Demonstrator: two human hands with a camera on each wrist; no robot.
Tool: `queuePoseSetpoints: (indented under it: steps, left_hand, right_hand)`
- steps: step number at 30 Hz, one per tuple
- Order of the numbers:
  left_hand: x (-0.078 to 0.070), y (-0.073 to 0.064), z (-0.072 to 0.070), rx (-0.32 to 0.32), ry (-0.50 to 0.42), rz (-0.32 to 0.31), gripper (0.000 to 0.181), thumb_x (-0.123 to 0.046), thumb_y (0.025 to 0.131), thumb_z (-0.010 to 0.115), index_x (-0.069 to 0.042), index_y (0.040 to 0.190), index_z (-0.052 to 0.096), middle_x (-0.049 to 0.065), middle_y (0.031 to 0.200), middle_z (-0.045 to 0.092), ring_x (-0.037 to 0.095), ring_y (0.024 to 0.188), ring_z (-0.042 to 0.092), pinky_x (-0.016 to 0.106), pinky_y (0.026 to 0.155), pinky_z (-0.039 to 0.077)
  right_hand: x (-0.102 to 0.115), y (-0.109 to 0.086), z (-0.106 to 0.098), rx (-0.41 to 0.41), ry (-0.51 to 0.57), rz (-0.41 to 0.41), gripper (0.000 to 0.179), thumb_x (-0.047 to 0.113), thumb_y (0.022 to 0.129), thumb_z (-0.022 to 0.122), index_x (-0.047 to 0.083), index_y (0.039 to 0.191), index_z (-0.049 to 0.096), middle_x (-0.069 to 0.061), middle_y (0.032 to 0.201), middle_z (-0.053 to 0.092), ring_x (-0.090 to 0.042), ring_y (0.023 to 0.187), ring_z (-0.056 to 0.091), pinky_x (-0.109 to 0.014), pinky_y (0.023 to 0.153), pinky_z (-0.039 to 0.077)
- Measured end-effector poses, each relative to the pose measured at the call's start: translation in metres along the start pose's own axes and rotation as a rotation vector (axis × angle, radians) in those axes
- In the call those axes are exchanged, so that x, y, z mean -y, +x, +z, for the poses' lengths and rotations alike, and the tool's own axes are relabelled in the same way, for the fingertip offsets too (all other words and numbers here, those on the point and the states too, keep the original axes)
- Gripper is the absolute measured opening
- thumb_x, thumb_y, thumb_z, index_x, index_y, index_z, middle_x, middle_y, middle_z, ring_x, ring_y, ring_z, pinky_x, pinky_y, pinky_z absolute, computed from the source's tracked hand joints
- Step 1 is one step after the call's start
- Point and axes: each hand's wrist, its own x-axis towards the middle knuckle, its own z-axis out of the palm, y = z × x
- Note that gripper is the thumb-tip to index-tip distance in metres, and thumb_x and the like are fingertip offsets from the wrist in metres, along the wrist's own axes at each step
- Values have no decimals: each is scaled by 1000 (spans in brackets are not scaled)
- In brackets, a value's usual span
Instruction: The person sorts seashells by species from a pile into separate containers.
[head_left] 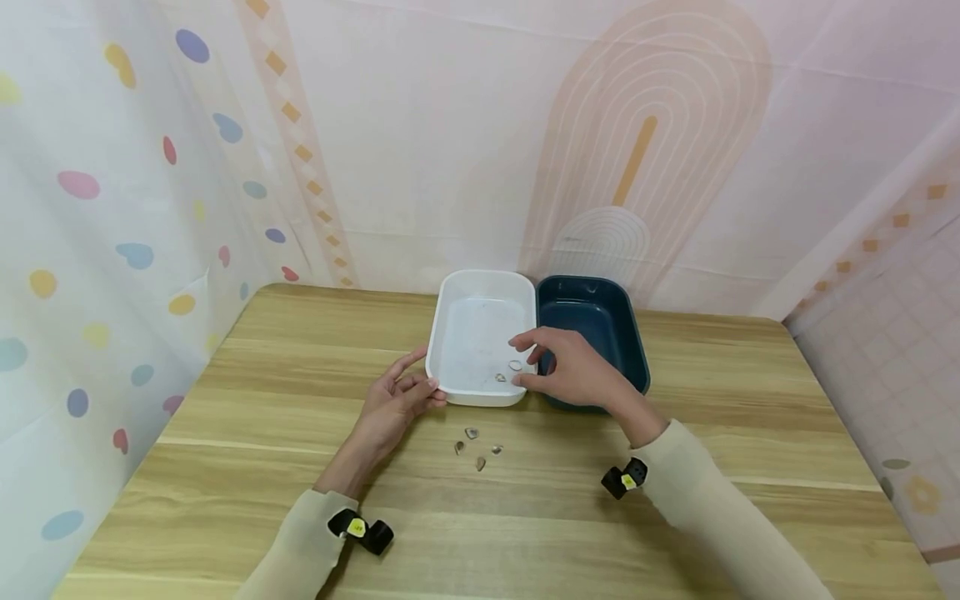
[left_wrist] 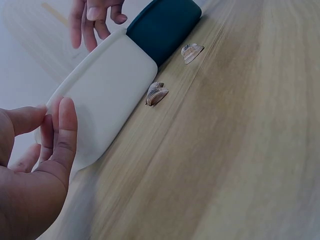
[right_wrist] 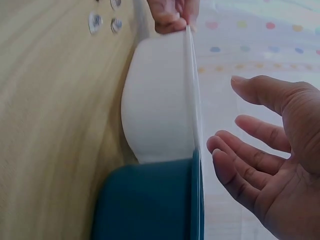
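My left hand (head_left: 393, 410) grips the near left corner of a white tray (head_left: 480, 398), thumb on the rim and fingers against the outer wall. My right hand (head_left: 573, 367) hovers over the tray's right side, fingers spread and loosely bent. In the right wrist view nothing lies between those fingers (right_wrist: 250, 160). Two small shells, one pale (head_left: 515, 365) and one brownish (head_left: 500, 378), lie in the tray's near right part, below the right hand. Several ridged seashells (head_left: 481, 463) rest on the table in front of the tray; a closer one (left_wrist: 156, 94) shows in the left wrist view.
A dark teal tray (head_left: 637, 354) stands against the white tray's right side, partly covered by the right hand and forearm. Both trays sit on a wooden table (head_left: 300, 367) near its back edge. A patterned curtain (head_left: 420, 150) hangs behind.
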Motion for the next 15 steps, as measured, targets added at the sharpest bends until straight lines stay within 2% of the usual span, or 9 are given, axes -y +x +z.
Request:
queuePoseSetpoints:
  steps: [3,7,12,15]
  left_hand:
    - [0,0,0,0,4,0,66,3,101,60,-13,159,33,1,93,67,12,84,73,26,86,67]
    - [0,-1,0,-1,3,2,66,4,100,60,-13,159,34,1,94,67,13,84,73,26,86,67]
    - [0,-1,0,-3,-4,-2,67,4,100,60,-12,159,33,3,95,67,12,84,73,26,85,67]
    - [0,-1,0,-7,-9,-4,66,4,100,59,-13,159,33,2,95,67,12,84,73,25,85,67]
  right_hand:
    - [4,-7,5,11,18,-13,47,25,91,80,12,133,65,-12,126,70,-26,100,69,-27,73,62]
    - [8,-15,12,19,47,-33,48,22,91,80,11,134,64,-11,124,71,-28,97,69,-37,74,65]
    - [10,-24,20,35,80,-77,47,21,91,80,12,134,64,-10,123,72,-26,90,70,-32,70,64]
    - [11,-28,25,46,99,-99,48,22,91,80,12,134,63,-8,125,72,-25,93,71,-32,72,64]
